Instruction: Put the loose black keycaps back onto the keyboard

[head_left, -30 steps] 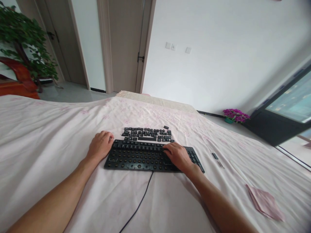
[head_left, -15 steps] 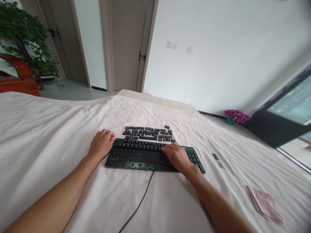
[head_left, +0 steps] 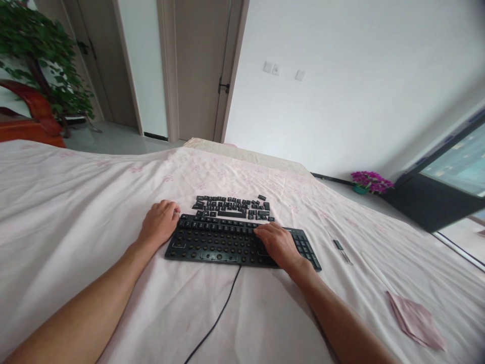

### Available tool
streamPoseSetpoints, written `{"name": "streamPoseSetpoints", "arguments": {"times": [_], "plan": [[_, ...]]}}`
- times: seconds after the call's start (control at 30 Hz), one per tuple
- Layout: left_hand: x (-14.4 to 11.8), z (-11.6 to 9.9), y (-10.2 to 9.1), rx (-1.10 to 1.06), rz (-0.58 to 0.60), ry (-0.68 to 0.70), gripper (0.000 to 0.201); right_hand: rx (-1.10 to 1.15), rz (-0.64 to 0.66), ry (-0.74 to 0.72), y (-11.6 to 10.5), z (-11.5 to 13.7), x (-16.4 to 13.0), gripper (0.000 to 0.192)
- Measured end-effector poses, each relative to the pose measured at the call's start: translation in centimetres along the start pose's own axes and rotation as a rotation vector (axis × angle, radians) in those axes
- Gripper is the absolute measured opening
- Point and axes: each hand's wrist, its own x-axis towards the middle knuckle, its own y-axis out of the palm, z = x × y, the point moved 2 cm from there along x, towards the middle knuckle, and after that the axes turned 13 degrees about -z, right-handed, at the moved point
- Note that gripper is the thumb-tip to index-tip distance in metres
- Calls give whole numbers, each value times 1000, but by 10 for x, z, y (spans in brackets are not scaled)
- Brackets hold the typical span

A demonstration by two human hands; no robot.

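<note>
A black keyboard [head_left: 223,245] lies on a bed with a pale pink sheet [head_left: 76,202]; most of its keycaps are off, showing round switch holes. The removed black keycaps [head_left: 231,207] lie in rows just behind it. My left hand [head_left: 159,222] rests curled at the keyboard's far left corner, fingers closed against its edge. My right hand [head_left: 278,244] lies palm down on the right part of the keyboard, fingertips at the top row. Whether it pinches a keycap is hidden. The keyboard's black cable [head_left: 215,318] runs toward me.
A small dark tool [head_left: 338,246] lies on the sheet right of the keyboard. A folded pink cloth [head_left: 415,319] sits at the near right. Beyond the bed are doors [head_left: 197,71], a green plant [head_left: 41,55] at the left and purple flowers [head_left: 369,181] by a window.
The view has drifted slightly. Both hands stay in nearly the same places on the keyboard.
</note>
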Motion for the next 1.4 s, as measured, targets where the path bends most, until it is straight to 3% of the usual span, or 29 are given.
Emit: {"name": "streamPoseSetpoints", "arguments": {"times": [0.37,0.77,1.13,1.4], "plan": [[0,0,0,-15,-13,1,18,-7,80,-59,-5,4,5,25],[0,-1,-2,-1,3,6,19,78,-62,37,-2,5,-1,26],[0,-2,-2,20,15,18,19,100,-32,2,-4,6,3,25],[0,-2,-2,10,8,14,18,141,-66,106,2,-1,-1,22]]}}
